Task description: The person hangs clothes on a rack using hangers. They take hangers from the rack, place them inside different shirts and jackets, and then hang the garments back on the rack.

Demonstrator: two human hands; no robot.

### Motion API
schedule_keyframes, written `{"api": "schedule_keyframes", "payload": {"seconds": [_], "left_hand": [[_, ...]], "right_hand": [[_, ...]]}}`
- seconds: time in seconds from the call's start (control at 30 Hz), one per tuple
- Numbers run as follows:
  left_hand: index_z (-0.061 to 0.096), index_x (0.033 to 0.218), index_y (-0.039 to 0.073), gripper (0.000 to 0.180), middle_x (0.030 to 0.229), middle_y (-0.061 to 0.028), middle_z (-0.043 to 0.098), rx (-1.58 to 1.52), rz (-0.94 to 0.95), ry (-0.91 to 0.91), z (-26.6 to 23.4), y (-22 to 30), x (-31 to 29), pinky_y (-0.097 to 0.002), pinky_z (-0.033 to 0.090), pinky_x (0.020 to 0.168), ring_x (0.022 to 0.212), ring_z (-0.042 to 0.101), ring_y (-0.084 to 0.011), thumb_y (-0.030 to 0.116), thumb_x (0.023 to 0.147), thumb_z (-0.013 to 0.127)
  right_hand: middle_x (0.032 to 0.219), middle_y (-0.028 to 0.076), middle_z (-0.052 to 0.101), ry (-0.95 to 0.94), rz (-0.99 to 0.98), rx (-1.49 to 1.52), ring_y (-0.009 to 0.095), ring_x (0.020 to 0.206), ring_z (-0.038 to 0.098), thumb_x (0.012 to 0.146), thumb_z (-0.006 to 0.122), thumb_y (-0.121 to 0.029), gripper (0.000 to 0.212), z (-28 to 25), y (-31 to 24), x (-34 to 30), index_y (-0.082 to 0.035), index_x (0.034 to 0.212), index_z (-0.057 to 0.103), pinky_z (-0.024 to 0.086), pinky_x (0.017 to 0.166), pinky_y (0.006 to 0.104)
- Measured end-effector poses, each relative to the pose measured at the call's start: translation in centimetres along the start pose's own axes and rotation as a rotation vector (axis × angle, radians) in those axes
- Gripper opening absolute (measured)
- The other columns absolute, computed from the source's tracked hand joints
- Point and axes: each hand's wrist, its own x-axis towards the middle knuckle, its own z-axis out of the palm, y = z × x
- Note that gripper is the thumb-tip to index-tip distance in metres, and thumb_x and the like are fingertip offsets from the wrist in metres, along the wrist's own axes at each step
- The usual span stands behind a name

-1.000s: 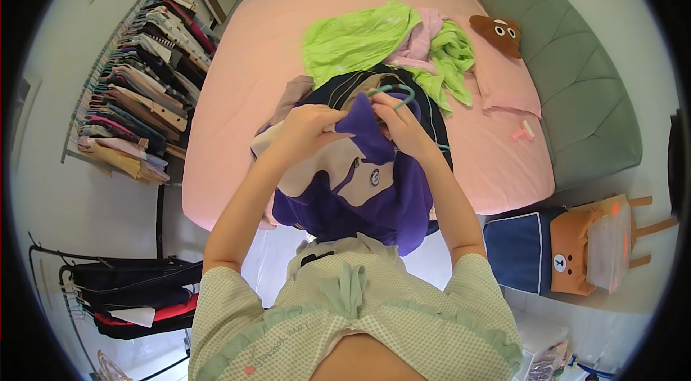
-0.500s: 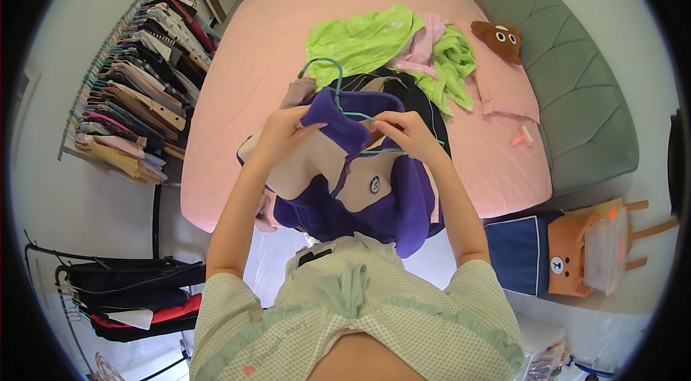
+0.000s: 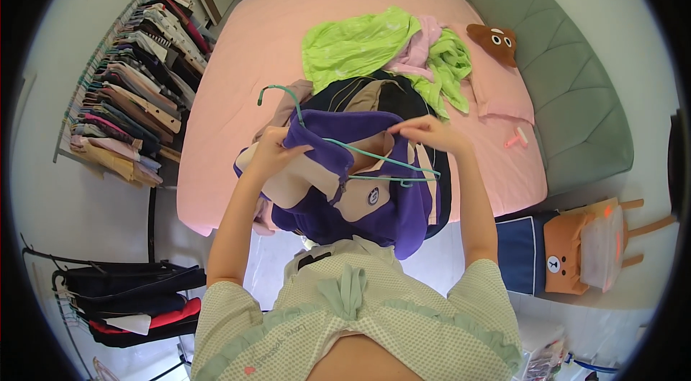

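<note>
A purple and cream zip-up jacket [image 3: 363, 197] hangs in front of me at the near edge of the bed. My left hand [image 3: 273, 155] is closed on the left side of its purple collar. A green clothes hanger [image 3: 381, 156] slants through the neck opening; its hook rises at the left and its right end lies across the jacket's front, outside the fabric. The hanger's left end is hidden inside the jacket. At the right collar edge, my right hand [image 3: 435, 135] pinches the fabric with its fingertips, away from the hanger; its thumb is partly hidden.
Dark clothes [image 3: 385, 96] lie just beyond the jacket on the pink bed [image 3: 245, 57], with a bright green cloth [image 3: 360, 42] behind them. A brown cushion [image 3: 494, 44] and a pink lint roller [image 3: 517, 138] rest at the right. Packed clothes racks [image 3: 137, 78] stand left.
The hanger has swung down and left, and its right end now lies over the jacket's front. My right hand has let go of the hanger and moved right, to the collar edge.
</note>
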Motion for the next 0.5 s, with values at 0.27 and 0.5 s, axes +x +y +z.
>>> {"api": "schedule_keyframes", "payload": {"seconds": [0.27, 0.5], "left_hand": [[0.064, 0.081, -0.004, 0.010, 0.067, -0.0002, 0.060, -0.125, -0.176, 0.205, -0.3, -1.3, -1.6, -0.0224, 0.041, 0.054, 0.062, 0.049, -0.0048, 0.006, 0.079, 0.065], [0.064, 0.078, 0.001, 0.024, 0.054, -0.0081, 0.054, 0.205, -0.316, 0.181, -1.2, -4.1, -2.6, -0.0276, 0.038, 0.048, 0.046, 0.044, -0.0148, 0.024, 0.081, 0.065]], "right_hand": [[0.077, 0.005, 0.063, 0.177, 0.015, 0.014, 0.007, 0.067, 0.056, 0.072, 0.063, -0.004, 0.026, 4.2, 3.7, -0.6, -0.002, 0.097, 0.067, 0.044, 0.060, 0.0191], [0.086, 0.006, 0.068, 0.537, -0.033, 0.142, 0.006, 0.065, 0.055, 0.063, 0.049, 0.008, 0.039, 3.1, 3.3, -2.5, -0.001, 0.096, 0.068, 0.042, 0.057, 0.0175]]}}
